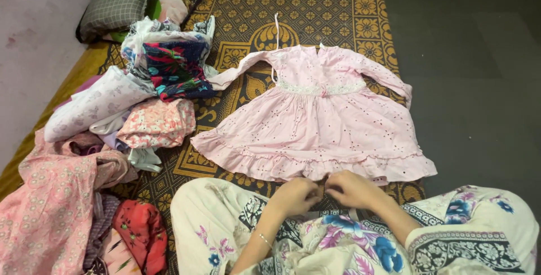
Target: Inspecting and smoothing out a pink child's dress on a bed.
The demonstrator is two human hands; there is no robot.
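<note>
A small pink eyelet dress (pixel 318 120) lies spread flat on the patterned mat, sleeves out to both sides, its ruffled hem toward me. My left hand (pixel 294 196) and my right hand (pixel 352 189) sit side by side at the middle of the hem, fingers curled on the ruffle's edge. A thin bangle circles my left wrist. My knees in floral cloth (pixel 360 241) frame the hands from below.
A brown and gold patterned mat (pixel 315 10) covers the floor. A heap of crumpled clothes (pixel 112 117) lies to the left, with pink and red garments nearer me (pixel 56 207). A checked pillow (pixel 118 1) rests at the back left. Grey floor (pixel 479 83) runs along the right.
</note>
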